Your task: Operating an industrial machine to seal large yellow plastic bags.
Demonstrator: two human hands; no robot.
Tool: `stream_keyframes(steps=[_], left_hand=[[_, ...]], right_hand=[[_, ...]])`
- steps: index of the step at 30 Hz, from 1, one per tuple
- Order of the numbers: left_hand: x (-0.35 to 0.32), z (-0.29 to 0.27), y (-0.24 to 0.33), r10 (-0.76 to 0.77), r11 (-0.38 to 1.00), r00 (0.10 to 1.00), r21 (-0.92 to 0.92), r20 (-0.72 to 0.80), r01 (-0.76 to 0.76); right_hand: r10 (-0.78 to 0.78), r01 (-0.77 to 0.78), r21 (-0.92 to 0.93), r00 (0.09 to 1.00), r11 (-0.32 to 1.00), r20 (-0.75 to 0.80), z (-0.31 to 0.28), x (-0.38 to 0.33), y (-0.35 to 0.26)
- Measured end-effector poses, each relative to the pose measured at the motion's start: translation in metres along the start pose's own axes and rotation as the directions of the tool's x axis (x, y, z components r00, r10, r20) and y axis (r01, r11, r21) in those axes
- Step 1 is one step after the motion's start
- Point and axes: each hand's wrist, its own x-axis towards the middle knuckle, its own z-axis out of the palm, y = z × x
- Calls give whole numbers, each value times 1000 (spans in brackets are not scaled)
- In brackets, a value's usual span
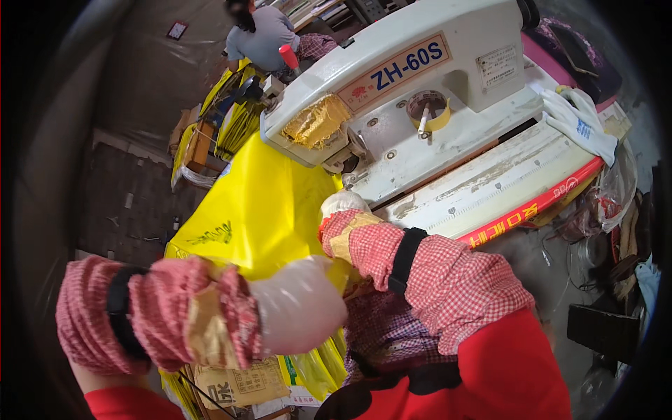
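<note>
A yellow plastic-looking sheet or bag [269,203] with dark print hangs in front of me, its upper end under the head of a white industrial machine [448,91] shaped like a sewing machine. My right hand [344,203], in a white glove, is at the sheet's right edge, close below the machine head; its fingers are hidden. Nearer to me, my left hand [301,304], also gloved in white, is over the sheet's lower part. It is smeared by motion, and its fingers cannot be made out. Checked red sleeve covers with black bands wrap both forearms.
A tape roll [429,112] with a white stick in it rests on the machine. White gloves [579,122] lie at the bed's right end. Yellow stacks [241,126] stand at the far left, near a seated person [262,38]. Brown packages [241,383] lie below my left arm.
</note>
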Motion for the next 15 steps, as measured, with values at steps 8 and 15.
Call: stream_keyframes(steps=[8, 15], left_hand=[[21, -20, -4, -210, 963, 971, -197, -110, 186], [29, 5, 17, -291, 889, 937, -416, -193, 191]], right_hand=[[-59, 16, 126, 937, 992, 345, 52, 68, 13], [-164, 193, 134, 966, 972, -200, 16, 57, -10]])
